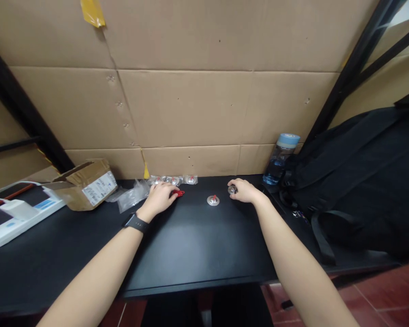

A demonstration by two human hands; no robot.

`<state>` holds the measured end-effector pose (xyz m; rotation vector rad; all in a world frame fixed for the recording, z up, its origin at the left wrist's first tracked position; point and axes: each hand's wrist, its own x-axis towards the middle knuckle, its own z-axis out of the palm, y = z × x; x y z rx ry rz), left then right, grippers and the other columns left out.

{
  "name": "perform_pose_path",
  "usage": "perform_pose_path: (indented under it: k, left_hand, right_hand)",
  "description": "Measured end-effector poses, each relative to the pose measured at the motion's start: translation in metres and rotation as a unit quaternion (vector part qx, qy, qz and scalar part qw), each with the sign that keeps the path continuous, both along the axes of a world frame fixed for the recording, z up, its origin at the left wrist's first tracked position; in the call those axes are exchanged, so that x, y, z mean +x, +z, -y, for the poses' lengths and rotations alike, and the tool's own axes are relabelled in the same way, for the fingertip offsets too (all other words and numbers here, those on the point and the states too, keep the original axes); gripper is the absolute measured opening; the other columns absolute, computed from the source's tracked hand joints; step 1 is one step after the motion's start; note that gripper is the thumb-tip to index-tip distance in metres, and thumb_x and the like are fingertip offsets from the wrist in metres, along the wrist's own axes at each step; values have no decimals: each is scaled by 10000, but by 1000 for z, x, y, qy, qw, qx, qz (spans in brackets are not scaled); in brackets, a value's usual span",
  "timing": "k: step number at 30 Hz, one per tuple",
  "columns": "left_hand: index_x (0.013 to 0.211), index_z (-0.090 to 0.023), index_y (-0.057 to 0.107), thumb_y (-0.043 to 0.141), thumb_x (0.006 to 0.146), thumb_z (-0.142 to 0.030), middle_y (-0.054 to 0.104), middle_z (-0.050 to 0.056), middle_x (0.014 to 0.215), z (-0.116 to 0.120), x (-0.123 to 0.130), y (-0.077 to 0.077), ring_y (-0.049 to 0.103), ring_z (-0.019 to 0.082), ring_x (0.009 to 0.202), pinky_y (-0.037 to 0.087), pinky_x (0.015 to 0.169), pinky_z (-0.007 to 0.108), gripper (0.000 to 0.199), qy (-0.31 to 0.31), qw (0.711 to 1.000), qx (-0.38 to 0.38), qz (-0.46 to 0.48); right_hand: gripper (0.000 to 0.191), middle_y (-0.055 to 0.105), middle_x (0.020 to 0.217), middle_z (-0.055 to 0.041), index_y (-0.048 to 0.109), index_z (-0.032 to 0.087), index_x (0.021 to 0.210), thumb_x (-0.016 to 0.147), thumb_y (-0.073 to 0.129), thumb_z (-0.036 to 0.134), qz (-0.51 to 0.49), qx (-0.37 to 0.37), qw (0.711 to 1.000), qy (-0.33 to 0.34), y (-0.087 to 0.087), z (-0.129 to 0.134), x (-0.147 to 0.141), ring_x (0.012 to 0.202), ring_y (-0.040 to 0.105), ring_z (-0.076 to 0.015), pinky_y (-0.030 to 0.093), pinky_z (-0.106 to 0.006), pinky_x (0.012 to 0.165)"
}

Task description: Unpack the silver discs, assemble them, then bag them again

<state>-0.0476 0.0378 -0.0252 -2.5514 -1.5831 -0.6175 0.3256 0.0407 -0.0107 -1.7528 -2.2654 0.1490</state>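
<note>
My left hand, with a dark watch on its wrist, rests at the back of the table. Its thumb and fingertips close on a small bunch of red hooks. Farther right, my right hand pinches a clear suction cup by its edge, just at the table surface. Between the hands lies another clear suction cup with a red hook on top, touched by neither. Several wrapped suction cups with red parts lie along the cardboard wall, partly behind my left hand.
Crumpled plastic bags and an opened cardboard box are at left, beside a white power strip. A blue-lidded water bottle and a black backpack stand at right. Cardboard panels back the black table.
</note>
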Motion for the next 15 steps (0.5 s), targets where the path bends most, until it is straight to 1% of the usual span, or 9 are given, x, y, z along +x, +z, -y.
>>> perform_pose_path:
  k: [1, 3, 7, 9, 12, 15]
  left_hand:
    - [1048, -313, 730, 580, 909, -353, 727, 55, 1144, 0, 1, 0, 589, 325, 1132, 391, 966, 493, 208, 0, 1000, -3, 4]
    - [1020, -316, 739, 597, 899, -345, 737, 49, 1114, 0, 2, 1, 602, 315, 1106, 384, 963, 480, 189, -1, 1000, -8, 12]
    - [962, -308, 750, 629, 875, -316, 746, 43, 1062, 1, 3, 4, 611, 303, 1076, 369, 958, 465, 150, 6, 1000, -3, 28]
    - [939, -305, 751, 629, 871, -304, 748, 42, 1040, 2, 4, 5, 614, 299, 1060, 373, 942, 453, 140, 10, 999, 0, 33]
    - [919, -303, 751, 606, 878, -290, 749, 44, 1033, 1, 4, 3, 611, 296, 1059, 375, 929, 447, 151, 14, 999, 1, 32]
    - [953, -303, 747, 582, 888, -275, 746, 49, 1075, -3, 4, 0, 600, 296, 1079, 372, 935, 458, 180, 21, 999, 14, 38]
  right_hand:
    - [470, 670, 1162, -98, 686, 234, 1143, 682, 779, 241, 1, -13, 1000, -3, -1, -1, 4, 1031, 642, -262, 469, -311, 875]
    - [402, 703, 1091, -84, 700, 226, 1102, 704, 749, 203, -15, -30, 999, 3, -1, -3, 10, 977, 664, -238, 476, -288, 842]
    - [307, 743, 1012, -66, 718, 216, 1039, 738, 716, 157, -51, -30, 998, 6, -2, -5, 13, 914, 689, -211, 481, -265, 813]
    - [313, 749, 1014, -68, 722, 216, 1037, 729, 732, 161, -52, -27, 998, 1, -3, -6, 13, 922, 694, -214, 484, -267, 823]
    - [366, 745, 1067, -80, 718, 213, 1078, 717, 741, 160, -48, -17, 999, 5, -4, -7, 11, 969, 693, -227, 486, -273, 847]
    - [385, 744, 1087, -75, 714, 219, 1097, 720, 727, 144, -49, -12, 999, 16, -5, -5, 9, 979, 692, -229, 484, -273, 848]
